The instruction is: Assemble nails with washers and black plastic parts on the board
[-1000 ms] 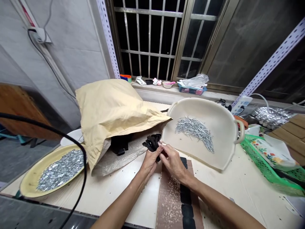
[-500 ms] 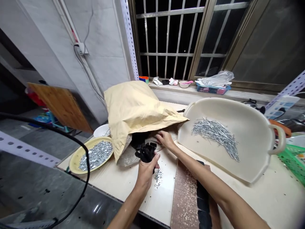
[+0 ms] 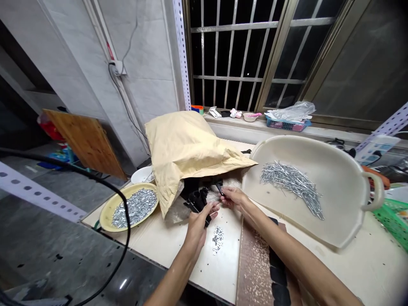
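Observation:
My left hand [image 3: 201, 221] is closed around a bunch of black plastic-looking pieces [image 3: 198, 200] at the mouth of a large tan paper sack [image 3: 188, 144]. My right hand [image 3: 234, 199] pinches one small black piece [image 3: 219, 188] just to the right of that bunch. The sack lies on its side with its opening toward me, and clear bubbly lining [image 3: 177, 211] shows at its lip. More black pieces are in the shaded opening, partly hidden. A small pile of metal washers [image 3: 218, 239] lies on the table below my hands.
A yellow dish [image 3: 106, 211] of small metal pieces stands left. At right, a large cream scoop-shaped basin [image 3: 338, 191] holds metal pins [image 3: 291, 182]. A brown board [image 3: 251, 263] with a row of black pieces [image 3: 279, 276] lies near me. A black cable [image 3: 127, 221] hangs at left.
My right hand has come out from the sack's mouth with a black piece between its fingers. My left hand still holds its bunch, now tilted. The view has shifted slightly.

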`<state>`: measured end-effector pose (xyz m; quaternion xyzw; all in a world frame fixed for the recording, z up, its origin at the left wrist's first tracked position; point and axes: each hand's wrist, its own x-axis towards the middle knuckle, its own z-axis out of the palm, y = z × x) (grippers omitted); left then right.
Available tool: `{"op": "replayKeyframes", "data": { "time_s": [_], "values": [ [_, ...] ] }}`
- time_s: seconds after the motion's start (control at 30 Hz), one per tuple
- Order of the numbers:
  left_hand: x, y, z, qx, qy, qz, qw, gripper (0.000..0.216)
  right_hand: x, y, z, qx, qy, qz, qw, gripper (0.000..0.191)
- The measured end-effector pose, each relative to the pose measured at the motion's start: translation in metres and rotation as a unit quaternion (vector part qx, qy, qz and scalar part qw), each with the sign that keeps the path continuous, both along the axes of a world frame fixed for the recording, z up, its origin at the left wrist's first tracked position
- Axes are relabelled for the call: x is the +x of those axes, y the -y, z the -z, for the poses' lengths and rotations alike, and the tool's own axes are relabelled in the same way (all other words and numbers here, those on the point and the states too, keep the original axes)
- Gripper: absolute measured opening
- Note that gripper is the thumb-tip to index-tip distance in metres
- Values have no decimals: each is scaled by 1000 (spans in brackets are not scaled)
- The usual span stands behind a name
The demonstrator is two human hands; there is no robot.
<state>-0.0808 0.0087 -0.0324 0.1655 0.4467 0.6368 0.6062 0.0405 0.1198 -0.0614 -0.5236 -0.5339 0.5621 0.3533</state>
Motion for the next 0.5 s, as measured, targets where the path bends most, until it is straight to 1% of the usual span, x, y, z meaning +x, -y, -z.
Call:
{"op": "replayKeyframes", "data": {
  "time_s": [0.07,0.1,0.2,0.27,0.33,0.4,0.5],
  "values": [
    [15,-13,-2,-12,35,10,999,26,18,23,-2,13,-31,7,999,27],
    [24,-18,-3,-16,50,16,999,24,26,35,-5,36,-45,15,998,30],
    [50,-32,-6,-13,77,41,996,24,43,62,-15,155,-53,48,985,32],
    [64,-38,-6,-1,80,57,995,29,53,75,-21,238,-1,78,968,27],
    [75,-43,-5,9,76,64,995,33,62,85,-22,288,74,102,949,22],
    [82,-46,-2,11,68,88,994,34,70,93,-18,319,126,111,933,19],
    [87,-50,3,-16,54,178,982,33,80,102,-13,335,156,109,923,21]
  ]
}}
